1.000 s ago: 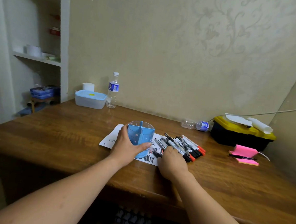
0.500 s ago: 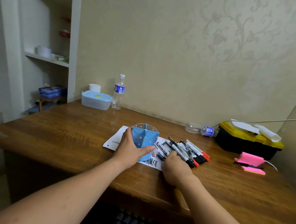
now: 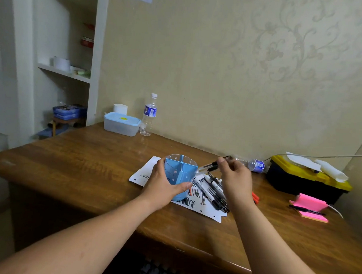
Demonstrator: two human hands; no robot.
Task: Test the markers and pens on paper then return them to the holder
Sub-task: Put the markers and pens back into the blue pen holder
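- We are at the return step. The paper point(image 3: 141, 176) already carries rows of test strokes, so testing looks done.
- Our left hand point(image 3: 162, 186) wraps around the blue holder point(image 3: 180, 172), thumb on its near side, steadying it upright on the paper.
- Our right hand point(image 3: 235, 179) pinches what look like two lifted markers point(image 3: 212, 166) between fingertips and thumb. They are raised off the sheet, with their ends aimed at the holder's rim, just beside it.
- The loose markers point(image 3: 212, 191) lie in a heap on the paper to the right of the holder, partly under our right wrist.
- Next, we judge, we need to tilt the pinched pair upright, line it over one compartment past the dividers, and let it drop while the left hand braces the holder.
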